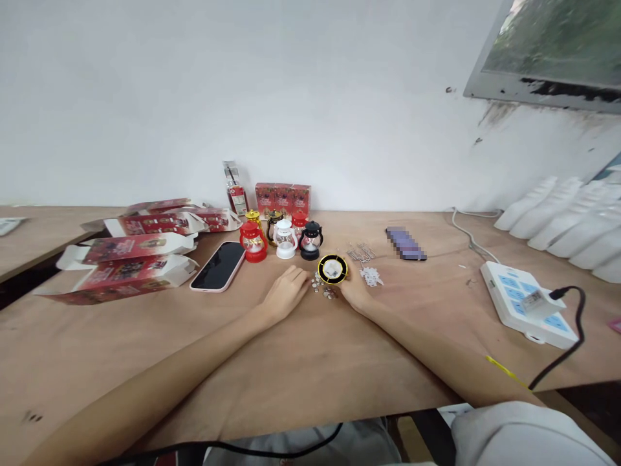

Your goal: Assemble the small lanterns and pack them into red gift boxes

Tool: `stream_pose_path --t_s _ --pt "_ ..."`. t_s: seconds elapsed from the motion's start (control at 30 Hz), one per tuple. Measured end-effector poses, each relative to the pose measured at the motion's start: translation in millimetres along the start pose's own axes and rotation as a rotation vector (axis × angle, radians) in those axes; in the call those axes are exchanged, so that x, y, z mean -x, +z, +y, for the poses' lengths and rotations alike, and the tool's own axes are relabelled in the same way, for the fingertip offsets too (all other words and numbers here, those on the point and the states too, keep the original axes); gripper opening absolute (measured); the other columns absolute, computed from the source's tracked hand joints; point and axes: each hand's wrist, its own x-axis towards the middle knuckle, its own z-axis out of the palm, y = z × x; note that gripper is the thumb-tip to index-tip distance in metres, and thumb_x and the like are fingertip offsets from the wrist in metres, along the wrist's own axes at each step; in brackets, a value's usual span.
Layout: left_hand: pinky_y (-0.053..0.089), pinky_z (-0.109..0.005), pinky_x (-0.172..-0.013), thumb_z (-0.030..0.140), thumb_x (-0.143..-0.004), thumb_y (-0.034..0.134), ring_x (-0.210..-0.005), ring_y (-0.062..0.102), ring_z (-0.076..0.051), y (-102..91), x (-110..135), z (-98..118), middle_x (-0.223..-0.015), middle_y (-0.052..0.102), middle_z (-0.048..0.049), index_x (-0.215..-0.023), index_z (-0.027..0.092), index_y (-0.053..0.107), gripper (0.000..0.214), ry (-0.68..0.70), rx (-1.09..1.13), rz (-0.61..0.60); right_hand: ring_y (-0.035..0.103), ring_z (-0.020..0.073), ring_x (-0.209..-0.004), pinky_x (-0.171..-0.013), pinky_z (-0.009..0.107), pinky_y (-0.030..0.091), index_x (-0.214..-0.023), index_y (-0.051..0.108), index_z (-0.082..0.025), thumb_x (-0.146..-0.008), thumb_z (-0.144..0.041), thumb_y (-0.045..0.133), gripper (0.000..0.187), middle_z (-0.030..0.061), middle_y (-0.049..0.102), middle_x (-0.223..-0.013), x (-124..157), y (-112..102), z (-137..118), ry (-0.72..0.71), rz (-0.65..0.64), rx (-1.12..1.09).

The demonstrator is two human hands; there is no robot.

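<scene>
My right hand (356, 292) is closed around a small lantern (332, 269), tilted so that its round black underside with a yellow rim faces me. Small silvery button batteries (328, 293) are scattered on the table just below it. Beside them my left hand (287, 292) rests with its fingers curled together; its fingertips are hidden, so what they hold cannot be made out. Several small lanterns stand behind my hands, among them a red lantern (253, 242), a white lantern (284, 239) and a black lantern (311, 241).
Right of my right hand lie white plastic bits (371, 277) and thin metal pieces (360, 252). A phone (218, 266) and opened red boxes (130, 272) are at left. Closed red boxes (283, 199) stand by the wall. A power strip (526, 304) lies at right.
</scene>
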Motion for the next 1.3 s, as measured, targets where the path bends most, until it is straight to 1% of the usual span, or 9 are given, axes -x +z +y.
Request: stream_pose_path --t_s 0.13,0.23,0.3,0.43,0.5,0.6,0.8,1.07,1.3 --pt "0.048 -0.029 -0.078 0.024 -0.097 0.036 -0.088 0.057 -0.017 -6.6 2 6 -0.092 0.060 -0.0079 -0.106 0.016 0.058 0.025 0.078 0.117 0.243 0.059 0.0171 -0.086 -0.078 0.030 0.048 -0.093 0.055 -0.021 -0.060 -0.017 0.064 0.035 0.0002 0.064 -0.093 1 -1 3 0.053 0.011 0.014" --pt "0.047 -0.026 -0.075 0.024 -0.097 0.037 -0.085 0.058 -0.015 -10.1 2 9 -0.091 0.060 -0.0065 -0.102 0.018 0.060 0.024 0.063 0.231 0.290 0.059 0.0166 -0.085 -0.078 0.029 0.047 -0.092 0.053 -0.021 -0.059 -0.015 0.061 0.034 -0.0009 0.064 -0.092 1 -3 8 0.083 0.001 0.038" --pt "0.047 -0.026 -0.074 0.027 -0.095 0.041 -0.080 0.057 -0.015 -11.0 1 8 -0.087 0.060 -0.0047 -0.095 0.018 0.061 0.021 -0.030 0.345 0.295 0.059 0.0169 -0.085 -0.080 0.030 0.047 -0.092 0.053 -0.021 -0.059 -0.014 0.059 0.035 -0.0013 0.063 -0.091 1 -4 10 0.090 -0.026 0.067" --pt "0.043 -0.025 -0.064 0.034 -0.089 0.050 -0.065 0.053 -0.013 -9.3 -1 4 -0.075 0.059 -0.0008 -0.088 0.018 0.061 0.019 -0.318 0.599 0.391 0.058 0.0190 -0.091 -0.083 0.034 0.045 -0.097 0.053 -0.021 -0.060 -0.011 0.056 0.038 0.0004 0.064 -0.096 0 -6 8 0.068 -0.070 0.197" --pt "0.042 -0.024 -0.061 0.037 -0.088 0.050 -0.060 0.052 -0.011 -7.4 -2 3 -0.073 0.057 -0.0001 -0.089 0.017 0.060 0.022 -0.368 0.654 0.426 0.058 0.0201 -0.092 -0.084 0.035 0.044 -0.098 0.053 -0.021 -0.063 -0.011 0.055 0.036 0.0017 0.064 -0.097 0 -7 5 0.045 -0.057 0.273" --pt "0.044 -0.023 -0.060 0.040 -0.086 0.052 -0.061 0.053 -0.011 -4.9 -2 10 -0.073 0.058 -0.0001 -0.090 0.017 0.059 0.024 -0.388 0.720 0.438 0.059 0.0210 -0.091 -0.084 0.037 0.044 -0.098 0.051 -0.021 -0.066 -0.010 0.054 0.034 0.0033 0.065 -0.099 0 -8 3 0.007 -0.047 0.377" --pt "0.047 -0.024 -0.064 0.038 -0.081 0.061 -0.067 0.057 -0.012 -0.6 1 26 -0.077 0.060 -0.0009 -0.092 0.017 0.056 0.024 -0.374 0.954 0.410 0.056 0.0216 -0.094 -0.085 0.037 0.045 -0.100 0.048 -0.020 -0.066 -0.006 0.050 0.037 0.0062 0.061 -0.101 3 -8 6 -0.083 -0.054 0.533" --pt "0.045 -0.023 -0.064 0.033 -0.081 0.062 -0.068 0.056 -0.012 1.1 0 25 -0.077 0.060 -0.0014 -0.089 0.016 0.055 0.020 -0.372 0.913 0.361 0.056 0.0237 -0.099 -0.087 0.041 0.046 -0.103 0.045 -0.019 -0.062 -0.001 0.045 0.044 0.0094 0.060 -0.104 5 -7 5 -0.100 -0.070 0.647" --pt "0.044 -0.023 -0.065 0.039 -0.079 0.061 -0.069 0.055 -0.012 0.8 1 26 -0.075 0.058 -0.0005 -0.087 0.017 0.055 0.024 -0.412 0.875 0.350 0.052 0.0265 -0.104 -0.091 0.046 0.045 -0.106 0.045 -0.018 -0.060 0.001 0.040 0.049 0.0121 0.057 -0.108 11 -7 4 -0.183 -0.111 0.795"
